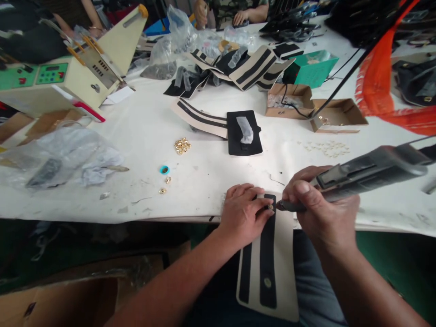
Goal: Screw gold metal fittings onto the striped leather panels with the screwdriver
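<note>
A cream strap with black stripes hangs over the near table edge onto my lap. My left hand presses down on its top end, fingers pinched round a small gold fitting. My right hand is closed round a grey electric screwdriver, whose tip touches that fitting. The tool's body runs up to the right.
On the white table lie a pile of gold fittings, a blue cap, a black flap piece, more striped straps, cardboard boxes, plastic bags and a cream machine. Other people's hands work at the far side.
</note>
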Demonstrator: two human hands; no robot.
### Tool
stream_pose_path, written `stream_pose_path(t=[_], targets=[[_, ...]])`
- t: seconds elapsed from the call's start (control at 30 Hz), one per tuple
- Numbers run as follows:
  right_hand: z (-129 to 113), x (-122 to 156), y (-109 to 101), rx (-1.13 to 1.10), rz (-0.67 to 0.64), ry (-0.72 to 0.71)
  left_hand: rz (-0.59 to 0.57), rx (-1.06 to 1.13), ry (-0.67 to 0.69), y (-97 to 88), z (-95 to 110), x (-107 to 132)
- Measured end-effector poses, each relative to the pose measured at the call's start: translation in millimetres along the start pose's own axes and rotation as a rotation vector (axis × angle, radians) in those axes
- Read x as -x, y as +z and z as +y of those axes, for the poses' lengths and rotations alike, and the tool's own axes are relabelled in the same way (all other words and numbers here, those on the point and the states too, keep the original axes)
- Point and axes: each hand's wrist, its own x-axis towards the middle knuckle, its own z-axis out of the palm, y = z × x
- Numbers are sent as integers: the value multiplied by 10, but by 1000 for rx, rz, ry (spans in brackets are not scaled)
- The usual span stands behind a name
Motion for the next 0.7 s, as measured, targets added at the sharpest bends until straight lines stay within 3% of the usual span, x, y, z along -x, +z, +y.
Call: stream_pose_path(t=[0.43, 0.7], targets=[[-30, -65, 126, -18, -10, -31, -38, 23, 10, -37, -60, -43], [-7, -137, 91, -61, -146, -16, -66, 28, -1, -39, -59, -49]])
